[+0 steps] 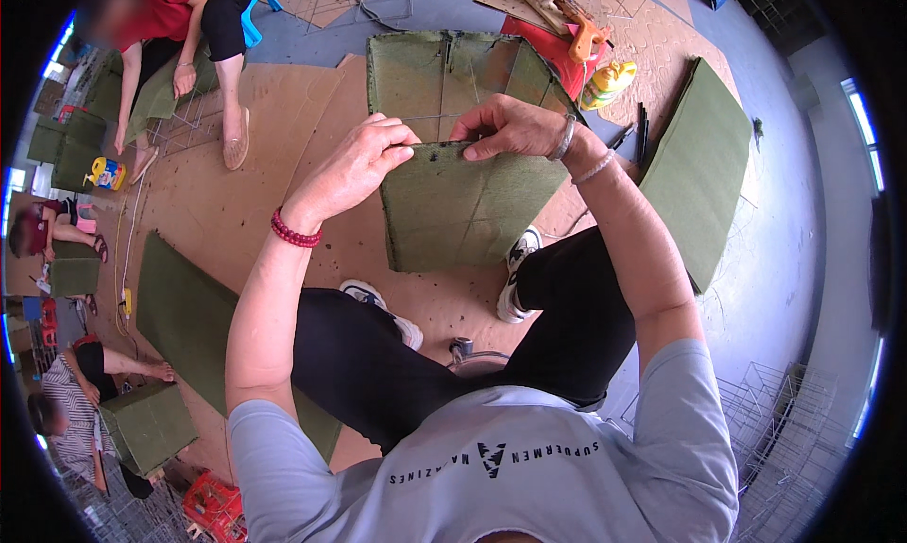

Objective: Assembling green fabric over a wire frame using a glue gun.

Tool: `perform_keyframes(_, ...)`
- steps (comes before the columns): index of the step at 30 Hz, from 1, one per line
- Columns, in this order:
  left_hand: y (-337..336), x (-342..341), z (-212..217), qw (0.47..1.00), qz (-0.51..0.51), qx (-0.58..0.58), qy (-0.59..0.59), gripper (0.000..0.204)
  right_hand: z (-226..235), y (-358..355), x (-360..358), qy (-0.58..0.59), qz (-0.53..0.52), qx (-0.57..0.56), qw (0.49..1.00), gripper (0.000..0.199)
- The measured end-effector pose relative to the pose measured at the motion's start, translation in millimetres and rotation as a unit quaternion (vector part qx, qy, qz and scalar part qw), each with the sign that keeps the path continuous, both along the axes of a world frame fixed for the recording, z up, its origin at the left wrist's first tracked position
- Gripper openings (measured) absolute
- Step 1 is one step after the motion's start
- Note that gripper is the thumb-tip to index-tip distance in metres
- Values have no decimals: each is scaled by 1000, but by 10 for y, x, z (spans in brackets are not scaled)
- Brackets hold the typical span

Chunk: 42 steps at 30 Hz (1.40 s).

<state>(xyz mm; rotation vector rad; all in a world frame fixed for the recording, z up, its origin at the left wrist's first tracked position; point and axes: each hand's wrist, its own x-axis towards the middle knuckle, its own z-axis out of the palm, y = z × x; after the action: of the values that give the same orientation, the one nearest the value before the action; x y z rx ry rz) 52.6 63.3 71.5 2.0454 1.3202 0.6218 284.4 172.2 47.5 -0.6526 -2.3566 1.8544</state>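
Left hand (354, 165): fingers curled and pinched shut on the top edge of a green felt panel (463, 208), at its upper left corner. A red bead bracelet (295, 231) sits on that wrist.

Right hand (515, 127): also closed in a pinch on the same top edge, a little right of centre; the fingertips of the two hands are near each other but not touching. A thin wire (430, 118) runs along the edge between them. Silver bangles (565, 139) on the right wrist.

Panel: held up in front of the person's knees, above the floor, roughly upright, face toward the camera. Its long axis runs top to bottom, and it widens slightly toward the upper edge. It joins a second green panel (444, 71) behind it, which extends away from the person; together they form an open box-like frame.

Outward: brown cardboard sheets (255, 184) cover the floor. More flat green panels lie to the right (699, 165) and lower left (189, 316). A yellow-green packet (607, 83) lies upper right beside a red stool (553, 47) that carries tools. A small yellow bottle (107, 173) stands at left. A red crate (213, 505) is at the lower left. Wire grid racks (784, 420) are stacked at lower right. Other seated people work along the left edge.
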Motion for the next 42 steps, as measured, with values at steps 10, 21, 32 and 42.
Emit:
perform_keyframes(10, 45, 5, -1, 996, 13, -53, -70, 18, -3, 62, -6, 7, 12, 3, 1000, 24)
perform_keyframes(21, 68, -18, -29, 999, 10, -28, -19, 16, 43, 24, -30, 4, -32, 51, 998, 23)
perform_keyframes(32, 55, -14, -23, 999, 5, -23, -30, 17, 39, 13, -98, 44, 29, 16, 999, 27)
perform_keyframes(42, 83, 66, -2, 999, -11, 15, -41, 16, 15, 109, -2, 23, 25, -19, 999, 28)
